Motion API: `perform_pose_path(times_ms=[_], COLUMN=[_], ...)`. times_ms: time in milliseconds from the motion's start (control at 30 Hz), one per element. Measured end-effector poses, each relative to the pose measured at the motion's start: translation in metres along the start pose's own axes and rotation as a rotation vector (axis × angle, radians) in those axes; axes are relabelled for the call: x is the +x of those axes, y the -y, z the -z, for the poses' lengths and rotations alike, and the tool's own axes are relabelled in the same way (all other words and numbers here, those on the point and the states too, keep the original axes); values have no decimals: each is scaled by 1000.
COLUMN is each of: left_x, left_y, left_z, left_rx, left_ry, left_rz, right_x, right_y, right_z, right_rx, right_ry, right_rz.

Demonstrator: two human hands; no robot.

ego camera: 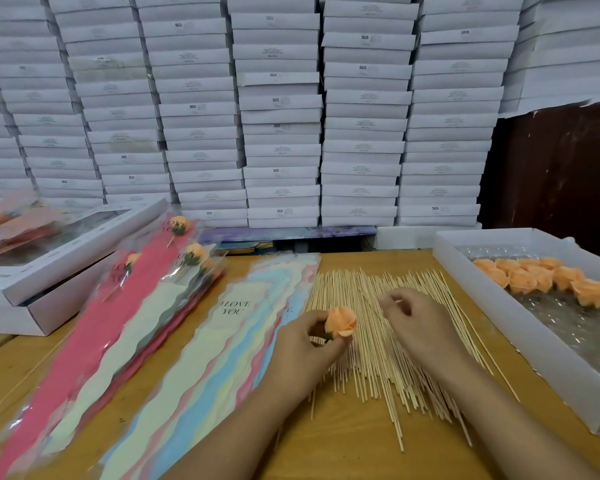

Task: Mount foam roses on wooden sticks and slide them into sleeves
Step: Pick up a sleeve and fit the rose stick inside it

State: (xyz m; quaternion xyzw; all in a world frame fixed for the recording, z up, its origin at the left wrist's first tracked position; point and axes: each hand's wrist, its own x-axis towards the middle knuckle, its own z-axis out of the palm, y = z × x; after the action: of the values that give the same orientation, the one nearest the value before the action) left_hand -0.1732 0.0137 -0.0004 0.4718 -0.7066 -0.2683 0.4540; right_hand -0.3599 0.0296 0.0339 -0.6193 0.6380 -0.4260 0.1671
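The left hand (305,344) held a small peach-orange foam rose (341,323) by its dark green base, fingers and thumb curled round the underside so that the petals stood free above them. It hovered over the left edge of the loose heap of thin pale wooden sticks (388,344) spread on the tan wooden tabletop (343,455). Just to its right, the right hand (418,322) was over the middle of the heap, thumb and forefinger pinched together on what looked like the tip of a single stick; the rest of that stick was lost among the others.

The rose looked very light and soft, its petals easily crushed or dented, so the firmer green base seemed the right place to hold it. The sticks looked stiff but slender and likely to snap if bent, and smooth enough to roll away; gripping one near the end would probably steady the push into the base.

More peach roses (548,278) lay at the far end of a shallow white tray (520,344) on the right. To the left lay a fan of pastel wavy-edged sleeves printed "I LOVE YOU" (201,344), and farther left, finished roses in pink sleeves (160,271).
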Motion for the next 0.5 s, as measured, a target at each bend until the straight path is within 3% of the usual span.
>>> perform_pose_path(times_ms=[167,500], left_x=[4,7], left_y=[1,-4], left_z=[6,15], left_rx=[-176,-450], left_ry=[-61,-42], left_rz=[113,324], right_x=[3,4], right_y=[-30,-33], right_z=[-6,-5], right_rx=[-474,-428], right_ry=[90,114], right_rz=[-130,-151])
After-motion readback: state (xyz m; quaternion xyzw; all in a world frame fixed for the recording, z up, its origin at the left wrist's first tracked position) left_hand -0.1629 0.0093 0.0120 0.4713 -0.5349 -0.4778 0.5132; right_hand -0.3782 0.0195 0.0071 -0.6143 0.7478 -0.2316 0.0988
